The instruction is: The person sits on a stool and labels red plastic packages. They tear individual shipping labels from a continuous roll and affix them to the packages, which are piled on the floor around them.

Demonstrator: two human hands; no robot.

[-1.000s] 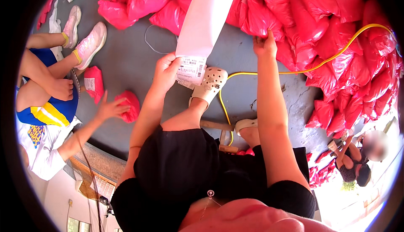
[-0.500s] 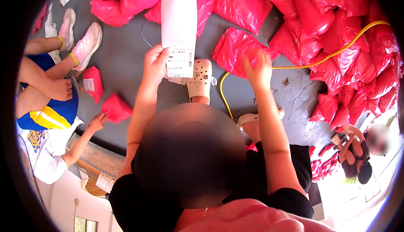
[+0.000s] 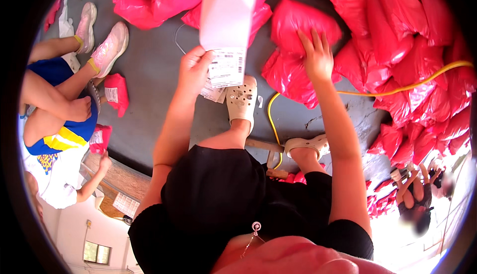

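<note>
One label strip (image 3: 227,15), long axis — pointing forward

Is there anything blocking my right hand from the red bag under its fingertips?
Nothing visible: the right hand has its fingertips over that red bag, apparently touching it. A second red bag lies nearer you, partly behind the wrist, but not between them.

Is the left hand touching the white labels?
Touching. The head view shows the left hand pinching the white labels at their left edge.
</note>
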